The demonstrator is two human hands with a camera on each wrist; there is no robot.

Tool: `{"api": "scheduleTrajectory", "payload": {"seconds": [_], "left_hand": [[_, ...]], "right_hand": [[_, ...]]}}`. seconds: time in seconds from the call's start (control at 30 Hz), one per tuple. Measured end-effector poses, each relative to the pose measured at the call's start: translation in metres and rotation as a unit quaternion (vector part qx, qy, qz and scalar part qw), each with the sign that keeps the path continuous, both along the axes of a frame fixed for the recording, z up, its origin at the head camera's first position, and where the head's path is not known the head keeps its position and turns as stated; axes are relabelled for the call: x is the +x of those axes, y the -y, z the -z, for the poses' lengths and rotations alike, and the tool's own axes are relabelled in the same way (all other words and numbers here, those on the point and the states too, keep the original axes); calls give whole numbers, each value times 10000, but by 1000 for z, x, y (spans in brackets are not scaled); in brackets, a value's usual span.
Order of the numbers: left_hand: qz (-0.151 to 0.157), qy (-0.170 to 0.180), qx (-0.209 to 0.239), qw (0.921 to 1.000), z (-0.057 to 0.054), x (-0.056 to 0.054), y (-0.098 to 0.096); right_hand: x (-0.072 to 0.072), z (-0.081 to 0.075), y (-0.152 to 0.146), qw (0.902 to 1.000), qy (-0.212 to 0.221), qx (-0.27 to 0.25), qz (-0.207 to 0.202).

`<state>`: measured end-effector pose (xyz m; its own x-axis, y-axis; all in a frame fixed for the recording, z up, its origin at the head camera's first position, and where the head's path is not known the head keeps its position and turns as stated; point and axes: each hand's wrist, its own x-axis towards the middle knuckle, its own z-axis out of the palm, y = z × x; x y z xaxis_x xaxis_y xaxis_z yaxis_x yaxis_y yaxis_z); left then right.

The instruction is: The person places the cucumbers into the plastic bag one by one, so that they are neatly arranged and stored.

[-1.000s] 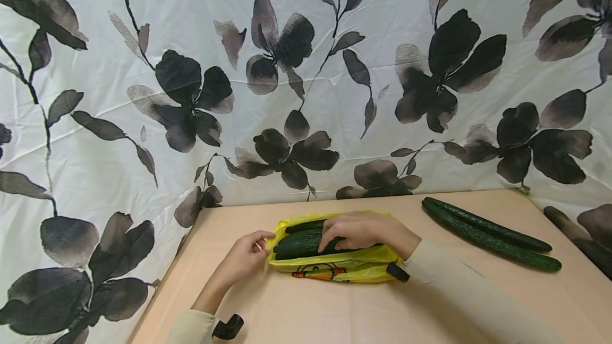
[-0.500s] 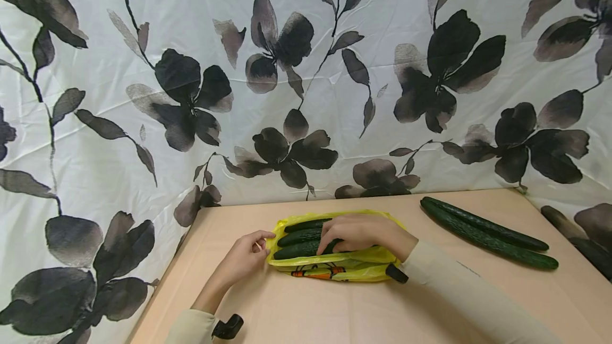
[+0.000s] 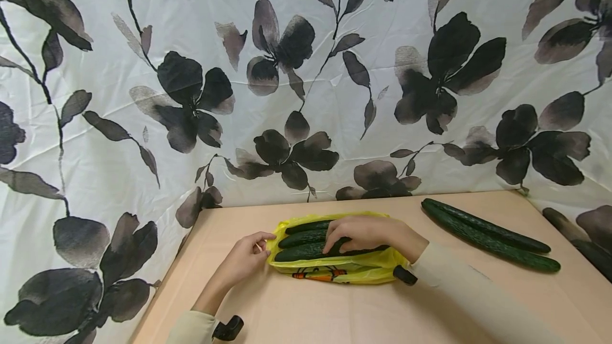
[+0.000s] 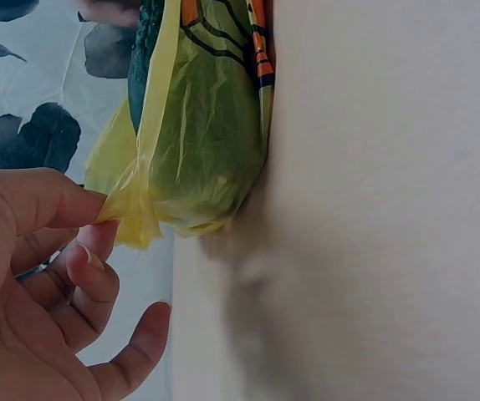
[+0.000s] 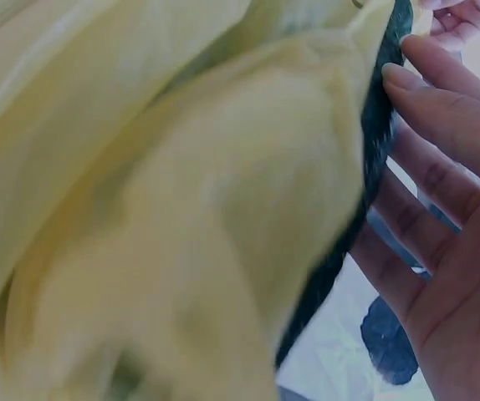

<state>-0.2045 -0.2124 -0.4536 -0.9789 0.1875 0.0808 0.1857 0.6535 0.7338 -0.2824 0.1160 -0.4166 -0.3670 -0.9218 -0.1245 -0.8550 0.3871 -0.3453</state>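
Observation:
A yellow plastic bag with an orange and black print lies on its side, mouth facing up, with three dark green cucumbers side by side inside. My left hand pinches the bag's left edge between thumb and index finger; the left wrist view shows the gathered plastic at the fingertips. Over the front cucumber is my right hand, reaching into the mouth. In the right wrist view its thumb and fingers lie loosely extended along the cucumber, and yellow film covers much of that view.
Two more cucumbers lie next to each other on the peach tabletop, right of the bag. Behind the table hangs a white cloth with dark flowers. Black wrist cameras are worn at both sleeves.
The front cucumber has settled toward the near side of the bag, and the middle one shows beside it. My right hand has shifted slightly right along it; the left keeps its place.

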Motion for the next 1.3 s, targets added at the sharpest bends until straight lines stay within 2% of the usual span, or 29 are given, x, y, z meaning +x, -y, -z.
{"api": "scheduleTrajectory", "payload": {"seconds": [0.2, 0.4, 0.77, 1.07, 1.3], "left_hand": [[-7, -20, 27, 10000, 0, -1, 1], [1, 15, 65, 10000, 1, -2, 1], [-2, -24, 33, 10000, 2, -3, 1], [263, 22, -65, 9996, 3, -7, -1], [293, 38, -77, 9995, 3, -7, -2]], "right_hand": [[-1, -8, -16, 9998, 7, -80, 165], [-7, -8, -36, 9993, -87, -333, 153], [-9, -14, -77, 9947, 284, -755, 637], [-16, -10, -121, 9893, 363, -1044, 951], [-17, -7, -150, 9852, 341, -1368, 977]]}}
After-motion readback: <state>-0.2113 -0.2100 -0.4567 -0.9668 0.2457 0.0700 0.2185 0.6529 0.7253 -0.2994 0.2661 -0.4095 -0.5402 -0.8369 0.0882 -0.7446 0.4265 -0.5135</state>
